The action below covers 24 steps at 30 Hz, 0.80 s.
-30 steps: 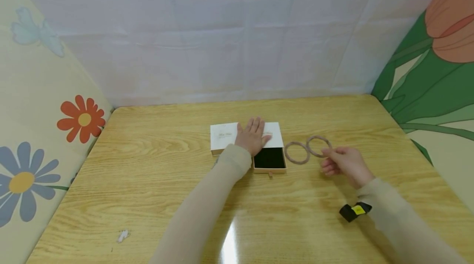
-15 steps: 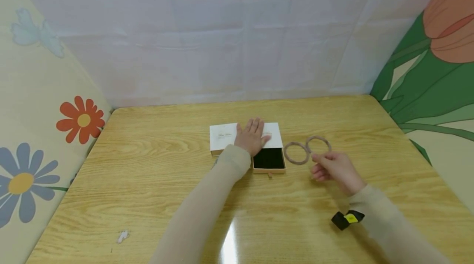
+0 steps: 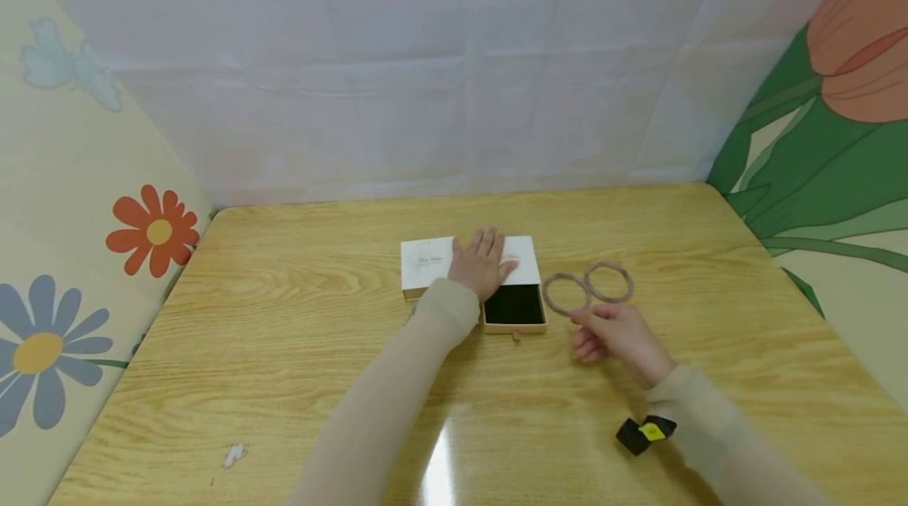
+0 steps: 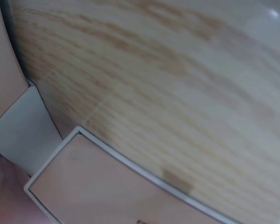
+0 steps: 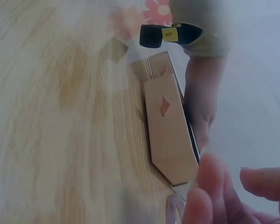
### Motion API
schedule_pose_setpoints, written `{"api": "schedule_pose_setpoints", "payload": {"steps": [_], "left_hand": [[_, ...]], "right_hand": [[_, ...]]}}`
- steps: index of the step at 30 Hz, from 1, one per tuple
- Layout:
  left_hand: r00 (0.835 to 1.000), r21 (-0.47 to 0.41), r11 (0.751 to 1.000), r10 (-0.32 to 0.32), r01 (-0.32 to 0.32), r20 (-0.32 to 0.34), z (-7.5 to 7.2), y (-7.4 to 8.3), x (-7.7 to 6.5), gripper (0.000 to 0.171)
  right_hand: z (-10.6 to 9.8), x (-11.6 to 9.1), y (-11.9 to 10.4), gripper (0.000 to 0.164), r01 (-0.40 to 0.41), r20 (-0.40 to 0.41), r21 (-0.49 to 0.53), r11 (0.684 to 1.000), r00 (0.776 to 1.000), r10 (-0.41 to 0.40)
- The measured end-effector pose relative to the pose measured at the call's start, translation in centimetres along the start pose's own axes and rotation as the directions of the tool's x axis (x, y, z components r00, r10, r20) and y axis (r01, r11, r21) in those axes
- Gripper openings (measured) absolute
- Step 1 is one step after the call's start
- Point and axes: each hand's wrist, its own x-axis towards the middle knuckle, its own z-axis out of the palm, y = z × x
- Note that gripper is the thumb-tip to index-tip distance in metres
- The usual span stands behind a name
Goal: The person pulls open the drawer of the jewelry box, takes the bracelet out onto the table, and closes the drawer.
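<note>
Two white boxes with small print stand side by side, the left one (image 3: 426, 263) closed and the right one (image 3: 523, 258) with its drawer pulled toward me. Dark lining shows in that drawer (image 3: 514, 305), which has a small pull tab (image 3: 516, 336). My left hand (image 3: 482, 266) lies flat across the box tops, fingers spread. Two purplish ring bracelets, a nearer one (image 3: 556, 310) and a farther one (image 3: 630, 285), lie right of the drawer. Beside the nearer bracelet, my right hand (image 3: 620, 339) hovers with loosely bent fingers (image 5: 210, 175), thumb apart, holding nothing.
The boxes stand on a wood-grain table (image 3: 298, 317) with a white cloth (image 3: 355, 96) behind it. A pale patch (image 3: 234, 455) marks the table at the front left. On the right sleeve sits a black strap with a yellow tag (image 3: 651, 432).
My right hand has moved left and toward me, from the farther bracelet to beside the nearer one. Both bracelets, the boxes and my left hand have stayed put.
</note>
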Motion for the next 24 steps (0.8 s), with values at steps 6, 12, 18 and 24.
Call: {"api": "schedule_pose_setpoints", "payload": {"steps": [6,12,18,24], "left_hand": [[1.0,0.011,1.0,0.004,-0.004,-0.022,-0.4,0.1,-0.7,0.067],[0.999,0.013,1.0,0.009,-0.008,-0.037,-0.6,0.2,-1.0,0.066],[1.0,0.002,1.0,-0.003,0.003,-0.028,-0.3,0.2,-0.6,0.066],[0.999,-0.007,1.0,-0.004,0.004,-0.038,-0.4,0.2,-0.7,0.066]], "right_hand": [[1.1,0.1,0.0,0.03,-0.017,0.042,-0.004,1.0,0.999,0.017],[2.1,0.1,0.1,0.032,-0.024,0.064,-0.028,0.999,0.998,0.026],[2.9,0.2,0.0,0.032,-0.03,0.072,-0.026,0.999,0.997,0.032],[3.9,0.3,-0.1,0.035,-0.034,0.093,-0.02,0.999,0.995,0.036]]}}
